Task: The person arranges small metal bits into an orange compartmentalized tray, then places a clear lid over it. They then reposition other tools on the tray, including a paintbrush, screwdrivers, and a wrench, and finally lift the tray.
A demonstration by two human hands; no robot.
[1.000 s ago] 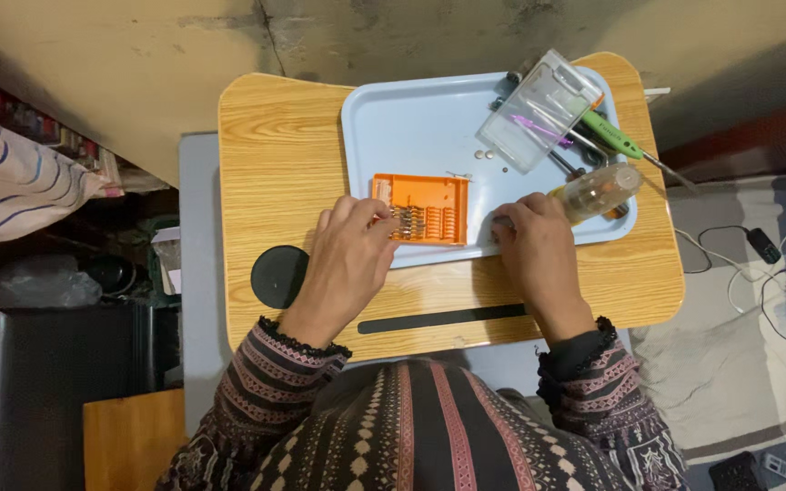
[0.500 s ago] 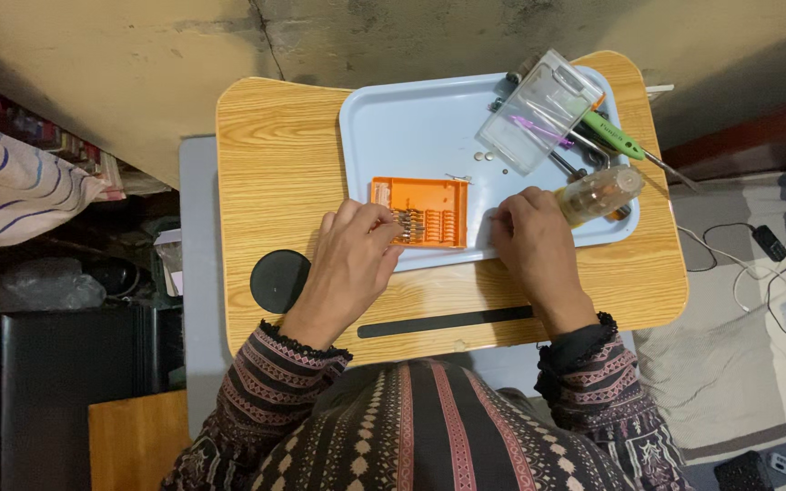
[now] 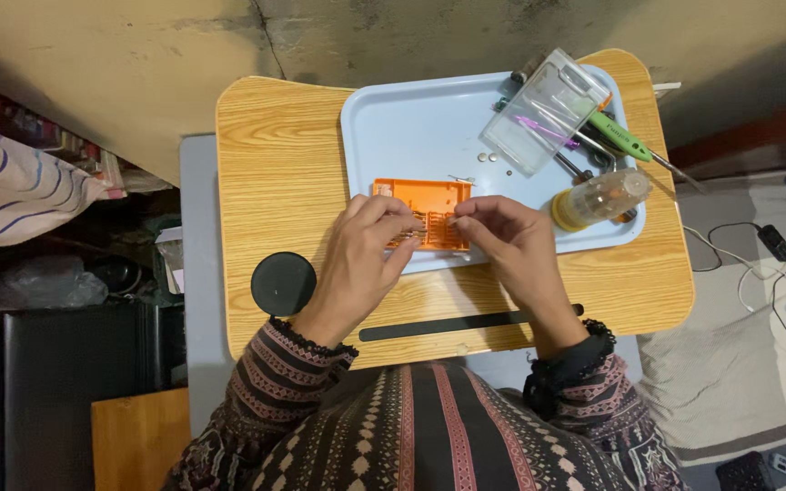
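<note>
An orange bit holder [image 3: 418, 195] with several small metal bits lies in a pale blue tray [image 3: 411, 127] on a wooden lap table [image 3: 275, 164]. My left hand [image 3: 361, 264] rests on the holder's left end, fingers curled over it. My right hand [image 3: 507, 245] reaches over the holder's right part, thumb and fingertips pinched at the row of bits. Whether a bit is between those fingers is hidden.
At the tray's far right lie a clear plastic case [image 3: 548, 109], a green-handled tool [image 3: 625, 141], a small clear bottle with yellow liquid [image 3: 598, 198] and two tiny round parts [image 3: 487, 157]. A black round disc [image 3: 283, 284] and a black slot [image 3: 466, 322] mark the table's near side. Cables [image 3: 757, 264] lie on the floor.
My right hand has moved left from the tray's near right part, by the bottle, to the orange holder. The left hand has stayed on the holder's left end.
</note>
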